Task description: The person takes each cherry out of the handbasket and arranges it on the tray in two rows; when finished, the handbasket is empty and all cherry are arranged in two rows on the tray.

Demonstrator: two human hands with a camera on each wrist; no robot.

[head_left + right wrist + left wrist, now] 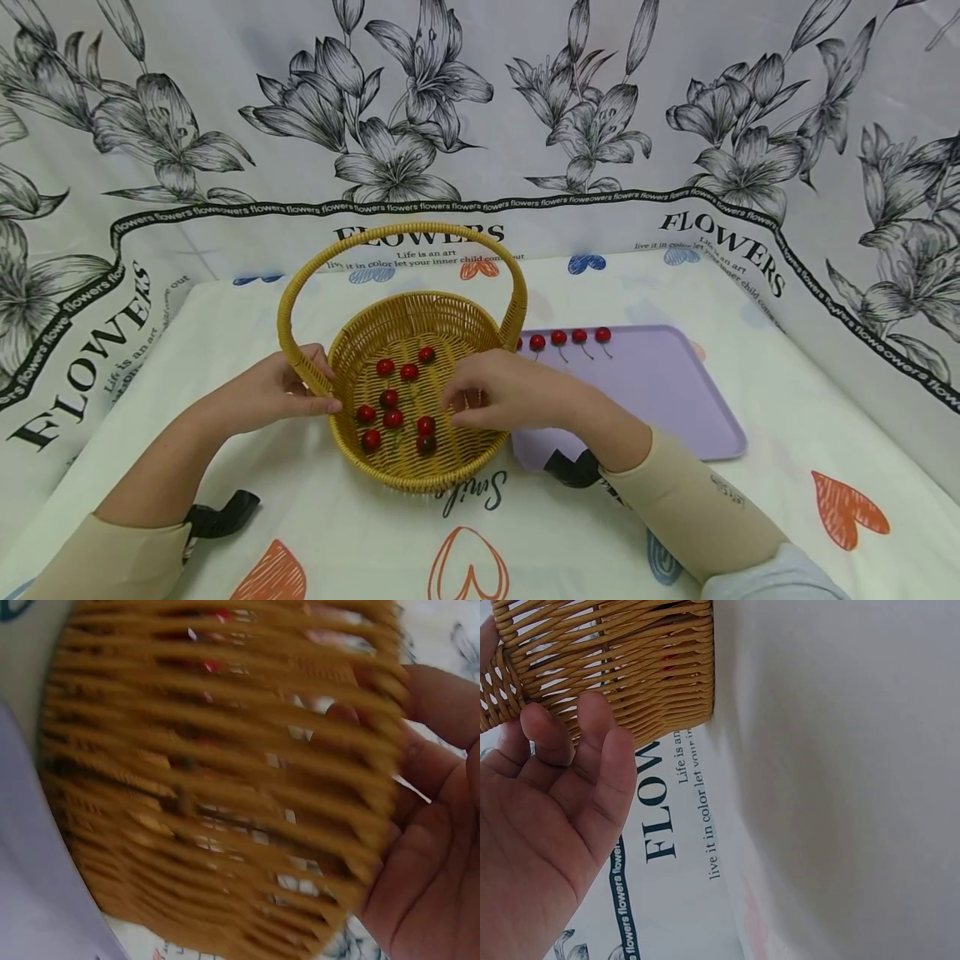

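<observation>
Inside basket (pixel 408 467): nine cherries (pixel 393 418); left hand (pixel 273 392) grips rim, right hand (pixel 498 396) fingers unclear.

A lilac tray (pixel 660 392) is lying just beyond and to the outer side of the right hand (pixel 498 396), with a row of red cherries (pixel 558 337) sitting along its far edge. A white tablecloth (pixel 225 333) is spreading under both hands, showing an orange heart (pixel 847 510) well to the right of the right hand and another heart (pixel 273 577) nearer than the left hand (pixel 281 392). A flower-printed backdrop (pixel 525 83) is hanging beyond both hands and wrapping round the sides, its "FLOWERS" lettering (pixel 660 817) running close beside the left hand.
</observation>
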